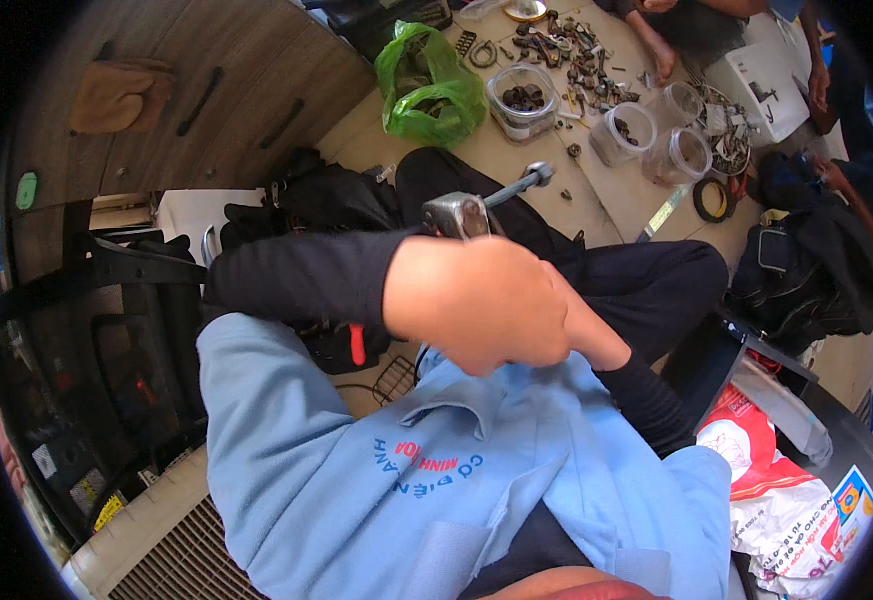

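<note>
In front of my chest, my left hand [482, 300] is closed, its back toward me. Just beyond its knuckles sticks out a grey metal tool with a broad, rounded head [460, 215], its lower part hidden by the hand. A bluish-grey metal rod with a round knob end [525, 184] slants up and right from beside that head; whether the two are one piece I cannot tell. My right hand [589, 320] comes in from the right and meets the left one, its fingers hidden behind it. Below both hands is the light blue shirt I wear.
Ahead on the tiled floor lie a green plastic bag [425, 95], a clear tub of dark parts [523, 100], several other tubs, scattered metal parts [582, 60] and a tape roll [714, 200]. Wooden drawers [197, 90] stand left. Other people sit far right, near a black bag [807, 270].
</note>
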Demonstrator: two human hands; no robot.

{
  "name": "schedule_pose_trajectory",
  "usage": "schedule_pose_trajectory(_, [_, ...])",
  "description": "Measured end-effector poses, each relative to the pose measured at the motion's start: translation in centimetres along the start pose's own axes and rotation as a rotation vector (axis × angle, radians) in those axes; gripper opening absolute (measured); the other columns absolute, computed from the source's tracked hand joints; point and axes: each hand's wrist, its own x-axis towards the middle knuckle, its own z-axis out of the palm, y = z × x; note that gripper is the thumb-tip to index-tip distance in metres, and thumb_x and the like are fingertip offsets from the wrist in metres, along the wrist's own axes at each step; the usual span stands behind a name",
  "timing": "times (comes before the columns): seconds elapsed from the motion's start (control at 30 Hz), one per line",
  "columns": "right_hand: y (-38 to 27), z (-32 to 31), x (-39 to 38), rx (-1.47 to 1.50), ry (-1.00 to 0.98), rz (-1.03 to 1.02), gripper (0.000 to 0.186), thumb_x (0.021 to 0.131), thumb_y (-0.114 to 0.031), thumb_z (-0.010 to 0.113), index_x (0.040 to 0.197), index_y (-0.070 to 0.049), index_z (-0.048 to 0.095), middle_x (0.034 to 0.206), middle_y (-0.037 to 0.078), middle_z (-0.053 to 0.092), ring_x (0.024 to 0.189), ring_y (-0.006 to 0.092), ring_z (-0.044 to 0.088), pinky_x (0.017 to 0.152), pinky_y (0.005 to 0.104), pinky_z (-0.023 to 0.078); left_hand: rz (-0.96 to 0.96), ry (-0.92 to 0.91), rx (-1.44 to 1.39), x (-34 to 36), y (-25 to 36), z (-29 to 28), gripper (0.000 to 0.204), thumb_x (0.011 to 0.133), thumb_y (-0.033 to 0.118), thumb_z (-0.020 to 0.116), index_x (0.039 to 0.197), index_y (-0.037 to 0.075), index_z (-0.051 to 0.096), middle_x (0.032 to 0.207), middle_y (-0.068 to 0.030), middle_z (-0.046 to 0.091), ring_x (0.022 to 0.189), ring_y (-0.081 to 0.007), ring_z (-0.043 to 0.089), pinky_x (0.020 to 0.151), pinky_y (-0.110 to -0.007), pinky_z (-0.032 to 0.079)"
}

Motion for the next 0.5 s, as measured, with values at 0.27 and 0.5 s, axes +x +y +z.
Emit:
schedule_pose_trajectory(0.27, [-4.2, -1.8, 1.7, -0.342, 0.546, -0.197, 0.024, 0.091, -0.017, 0.067, 0.085, -0.002, 0.050, 0.061, 0.011, 0.049, 0.056, 0.0179, 0.042, 0.053, 0.0342, 0.038, -0.121, 1.567, 0.539, 1.1, -0.1, 5.0, 0.049, 0.058, 0.028, 0.087, 0.092, 0.008, 0.058, 0.096, -0.0104, 0.054, 0.089, -0.0245, 0.055, 0.082, -0.041, 0.046])
schedule_pose_trajectory(0.5, [-5.3, -2.6, 2.1, -0.445, 0.604, -0.299, 0.023, 0.092, -0.016, 0.066, 0.083, -0.002, 0.050, 0.056, 0.010, 0.048, 0.049, 0.0219, 0.043, 0.049, 0.0355, 0.036, -0.297, 1.296, -0.831, 0.7, -1.8, 8.2, 0.050, 0.067, 0.026, 0.091, 0.101, 0.001, 0.064, 0.075, 0.0013, 0.060, 0.063, -0.0033, 0.052, 0.054, -0.018, 0.038])
